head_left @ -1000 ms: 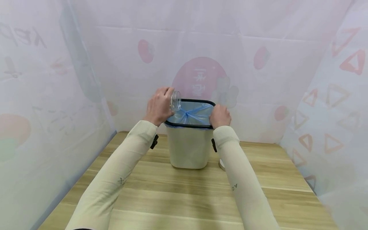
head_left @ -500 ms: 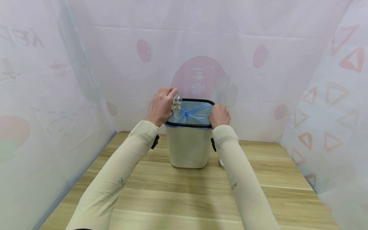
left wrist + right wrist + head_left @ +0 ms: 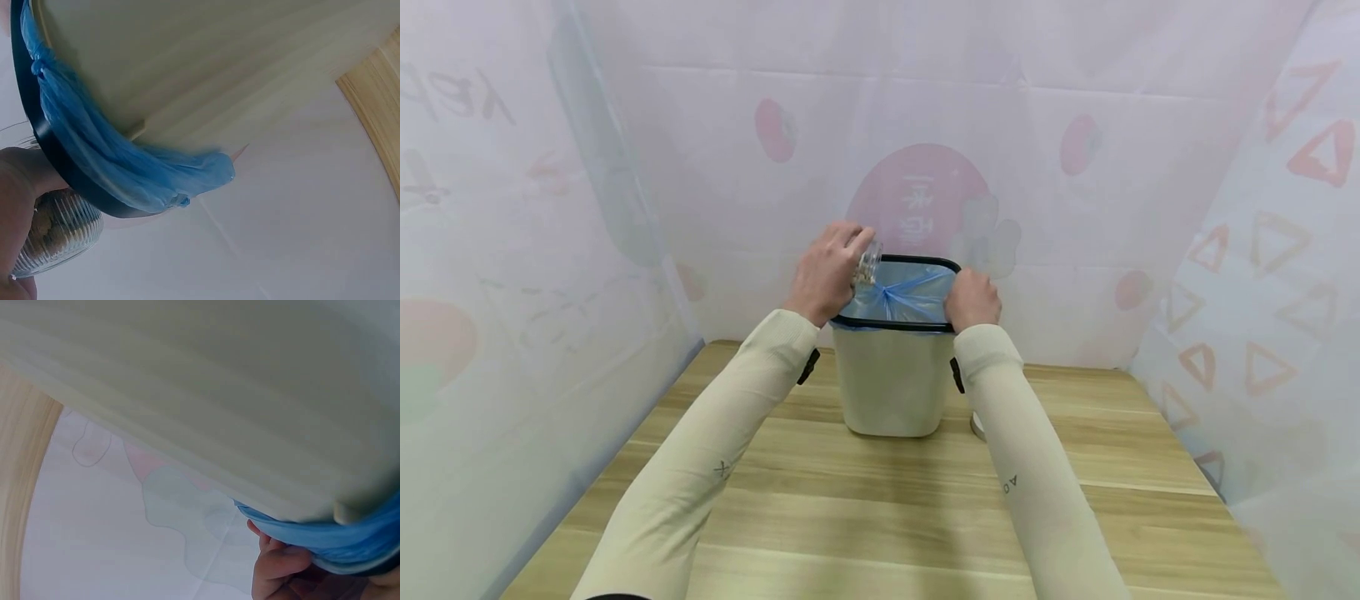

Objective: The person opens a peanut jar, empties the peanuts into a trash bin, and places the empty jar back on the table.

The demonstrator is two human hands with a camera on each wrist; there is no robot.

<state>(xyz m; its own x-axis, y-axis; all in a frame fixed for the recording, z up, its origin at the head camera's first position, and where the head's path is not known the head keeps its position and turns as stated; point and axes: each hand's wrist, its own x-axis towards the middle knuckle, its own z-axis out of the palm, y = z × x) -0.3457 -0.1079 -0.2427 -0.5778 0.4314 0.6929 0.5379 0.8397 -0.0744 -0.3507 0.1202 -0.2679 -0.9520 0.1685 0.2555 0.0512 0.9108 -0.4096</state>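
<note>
My left hand (image 3: 827,271) grips a clear glass jar (image 3: 870,260), tilted over the left side of a cream trash bin (image 3: 891,379). In the left wrist view the ribbed jar (image 3: 65,231) shows brownish pieces inside, just beyond the bin's black rim. A blue trash bag (image 3: 917,287) lines the bin, with gathered strands stretched across its mouth. My right hand (image 3: 972,300) holds the rim's right side; the right wrist view shows those fingers (image 3: 275,569) curled at the rim beside the folded blue bag edge.
The bin stands on a wood-grain table (image 3: 820,517). A small round white object (image 3: 977,426) lies right of it, partly behind my right sleeve. Printed pale curtains (image 3: 700,150) enclose the table at the back and both sides.
My left hand has moved slightly right and up with the jar, tilting it further. Tan pieces have come into view near the jar's mouth. My right hand stays at the rim.
</note>
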